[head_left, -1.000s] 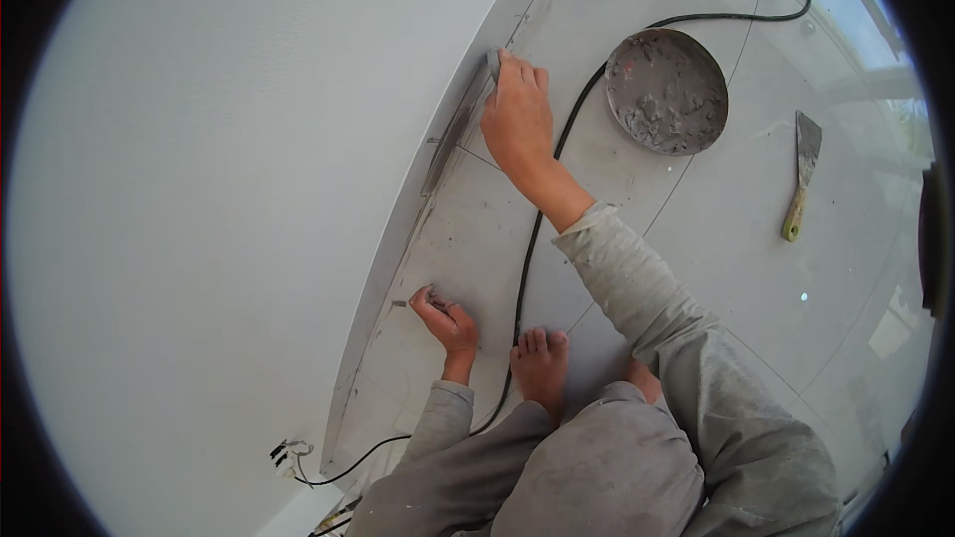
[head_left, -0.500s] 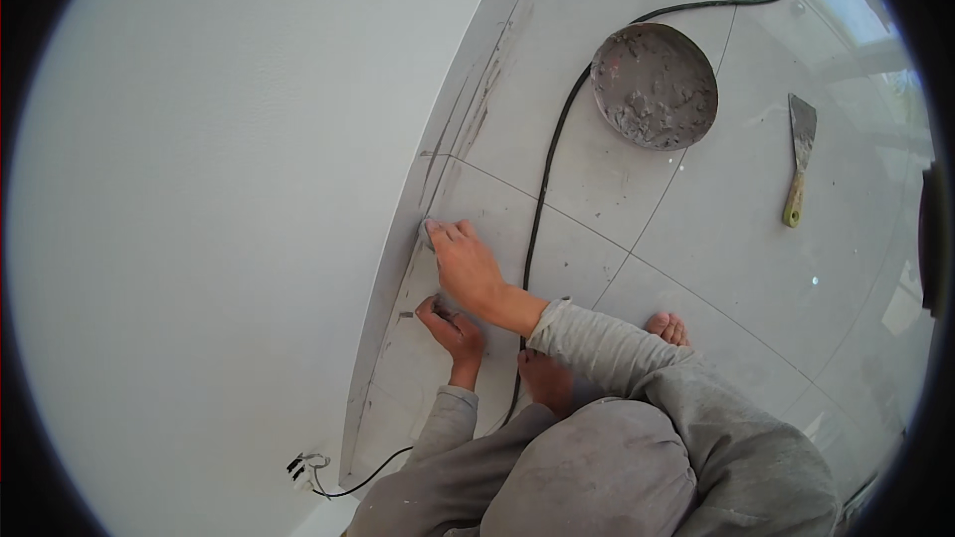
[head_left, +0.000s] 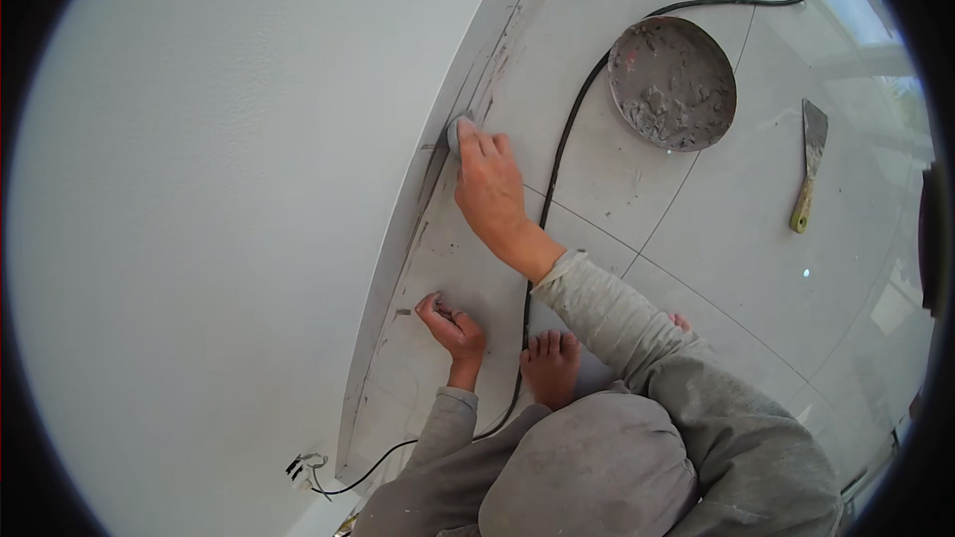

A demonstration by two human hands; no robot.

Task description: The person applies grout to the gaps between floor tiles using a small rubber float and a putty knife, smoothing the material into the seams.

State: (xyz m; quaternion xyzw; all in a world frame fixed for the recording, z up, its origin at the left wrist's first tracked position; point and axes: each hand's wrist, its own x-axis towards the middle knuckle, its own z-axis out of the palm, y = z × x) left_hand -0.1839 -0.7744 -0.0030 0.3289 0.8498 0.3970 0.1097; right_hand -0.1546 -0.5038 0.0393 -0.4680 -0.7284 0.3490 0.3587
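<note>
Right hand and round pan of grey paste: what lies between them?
In the head view, a black cable runs across the pale tiled floor between the right hand and the round pan.

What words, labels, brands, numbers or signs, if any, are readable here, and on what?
None are readable. No lettering shows on the pan, the scraper, the black cable, the wall or the grey pad in the right hand. The dark streaks along the baseboard look like smears, not writing.
</note>
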